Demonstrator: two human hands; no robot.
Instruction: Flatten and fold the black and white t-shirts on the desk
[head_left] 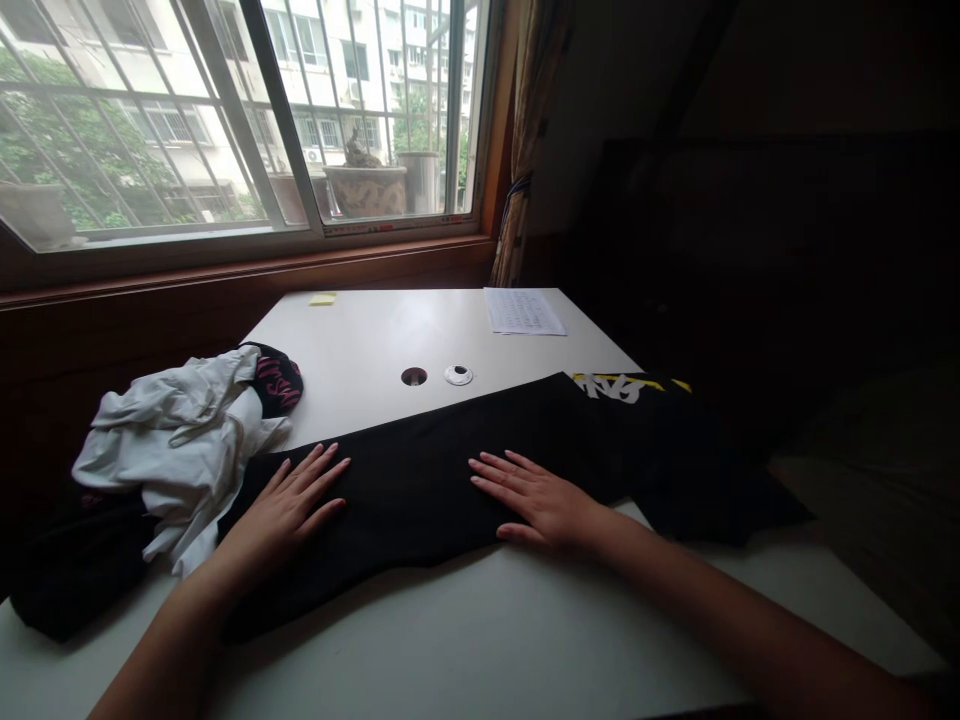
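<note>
A black garment [420, 480] with a white and yellow print near its right end lies stretched across the white table. It looks like a T-shirt, folded lengthwise, though its dark right part is hard to make out. My left hand [289, 505] rests flat on its left part, fingers spread. Flat on the middle of the cloth, my right hand [532, 500] has its fingers stretched toward the left. Neither hand grips anything. Close beside my left hand is a crumpled white garment [172, 430], heaped with black cloth [82, 560] that bears some pink lettering.
The white table [360, 350] has a round cable hole [414, 377] and a loose round cover [459, 375] beside it. Toward the back lie printed papers [525, 312] and a yellow sticky note [322, 299]. Beyond stands a barred window [315, 120] with a curtain [517, 180].
</note>
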